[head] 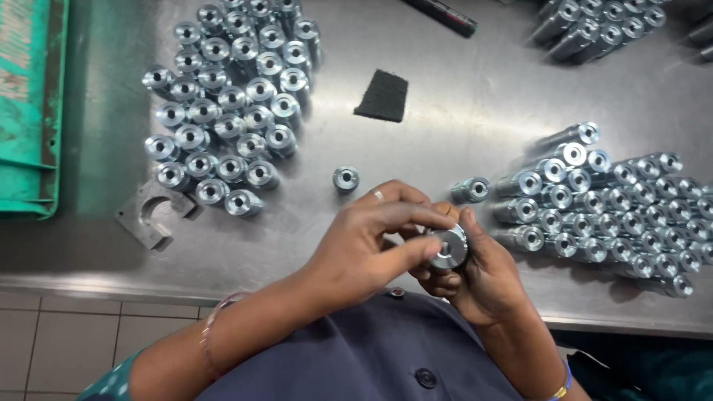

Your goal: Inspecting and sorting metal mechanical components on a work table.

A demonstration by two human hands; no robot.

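Just above the near edge of the steel table point(445, 96), a short metal cylinder point(448, 247) with a hole through its middle sits between both hands, its flat end face turned up toward the camera. The right hand point(486, 278) cradles it from below and behind, fingers curled shut around its body; the left hand point(364, 241) closes on it from the other side, thumb under the rim and forefinger across the top edge, a ring on one finger. To handle the part well here, I judge it best to keep the grip on the rim and side wall — leaving the end face and bore uncovered so they can be looked over — and to keep it low over the table in case it slips. Just beyond the hands one loose cylinder point(345, 178) stands alone. To the right, a pile of like cylinders point(601, 212) lies on its side, close by the right hand; to the far left, a cluster of cylinders point(226, 104) stands upright in rows. A dark scrubbing pad point(382, 95) lies between the groups, a grey metal bracket point(152, 212) rests near the left edge, and a green crate point(33, 104) stands beside the table.
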